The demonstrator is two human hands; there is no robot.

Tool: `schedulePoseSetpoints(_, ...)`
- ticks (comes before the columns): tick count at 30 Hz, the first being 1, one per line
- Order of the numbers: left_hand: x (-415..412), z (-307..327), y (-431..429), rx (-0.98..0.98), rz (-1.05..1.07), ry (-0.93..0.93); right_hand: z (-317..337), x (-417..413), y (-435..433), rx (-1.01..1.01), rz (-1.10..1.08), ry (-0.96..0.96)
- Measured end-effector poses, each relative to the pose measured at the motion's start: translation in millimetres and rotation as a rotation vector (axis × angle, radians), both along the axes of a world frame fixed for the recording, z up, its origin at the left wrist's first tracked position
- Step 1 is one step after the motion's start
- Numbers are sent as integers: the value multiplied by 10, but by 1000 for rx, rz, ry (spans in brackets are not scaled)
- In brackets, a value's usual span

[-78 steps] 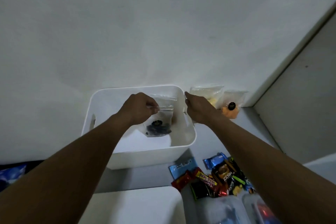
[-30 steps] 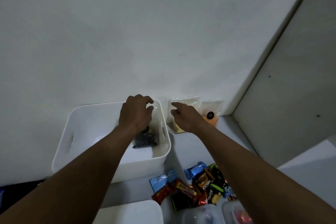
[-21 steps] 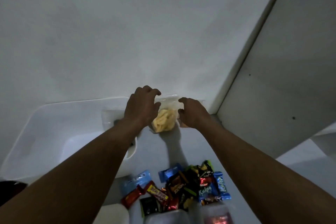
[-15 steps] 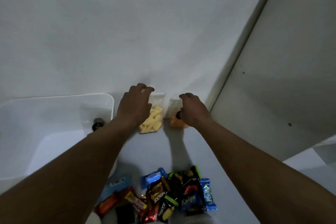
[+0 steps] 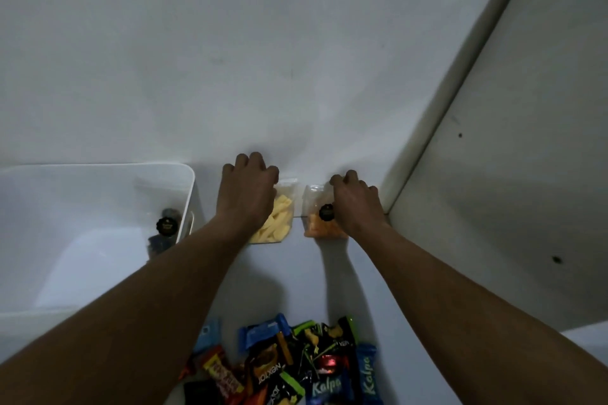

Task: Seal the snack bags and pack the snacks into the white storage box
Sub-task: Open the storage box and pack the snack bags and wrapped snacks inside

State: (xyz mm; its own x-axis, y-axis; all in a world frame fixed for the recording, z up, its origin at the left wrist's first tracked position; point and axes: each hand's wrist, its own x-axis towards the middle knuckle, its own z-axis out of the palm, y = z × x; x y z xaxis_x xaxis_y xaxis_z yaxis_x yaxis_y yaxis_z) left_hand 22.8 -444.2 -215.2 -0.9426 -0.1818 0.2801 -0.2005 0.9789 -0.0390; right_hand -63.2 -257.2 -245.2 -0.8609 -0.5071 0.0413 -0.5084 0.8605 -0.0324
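Our yellow snack bag (image 5: 279, 220) stands against the wall at twelve o'clock, its top edge under our left hand's (image 5: 247, 199) curled fingers. Just beside it at three o'clock, our right hand (image 5: 354, 204) grips the orange snack bag's (image 5: 316, 229) top likewise. The white storage box (image 5: 98, 166), a dark snack bag (image 5: 163, 237) inside, lies at nine o'clock, nearer the left hand, with only its rim between; wrapped sweets (image 5: 296, 368) sit at six.

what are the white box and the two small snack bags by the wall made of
White storage box: probably smooth matte plastic, going by its rounded moulded corner and cut-out handle slot. Yellow snack bag and orange snack bag: thin clear plastic film, with the contents showing through.
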Motion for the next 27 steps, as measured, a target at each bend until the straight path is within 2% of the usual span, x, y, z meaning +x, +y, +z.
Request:
schedulePoseSetpoints(8,-41,-18,-4,13,-66,12,4,-64,-17,60,27,172)
schedulePoseSetpoints(14,25,108,-16,223,-100,-34,295,90,35,49,36,89)
schedulePoseSetpoints(18,126,526,-55,318,-115,26,661,214,77,14,-8,49)
schedulePoseSetpoints(27,713,1784,-414,434,-171,131,1926,722,-52,-234,-72,54)
